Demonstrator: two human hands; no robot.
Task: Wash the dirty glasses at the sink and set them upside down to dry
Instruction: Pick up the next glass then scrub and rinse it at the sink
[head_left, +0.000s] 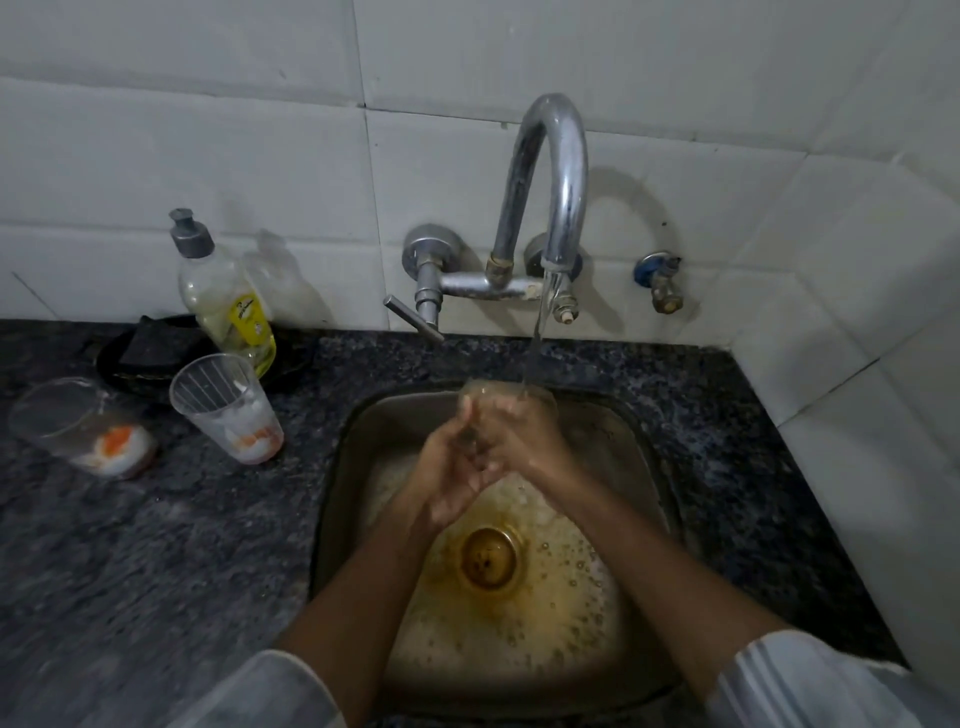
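1. White tiled wall (208, 156) behind and on the right; corner at far right.
2. Dark speckled stone surface (156, 545) around a steel sink (353, 441); foamy, yellow-brown water over the drain (488, 558).
3. Chrome tap (550, 171) on the wall, water running.
4. Left hand (452, 478) and right hand (519, 436) together under the stream, wrapped round a clear glass (498, 389), mostly hidden.
5. Soap bottle (223, 291) stands left of the tap, by the wall.
6. Upright dirty glass (228, 410) and a tipped dirty glass (78, 426) on the left, orange-white residue in both.
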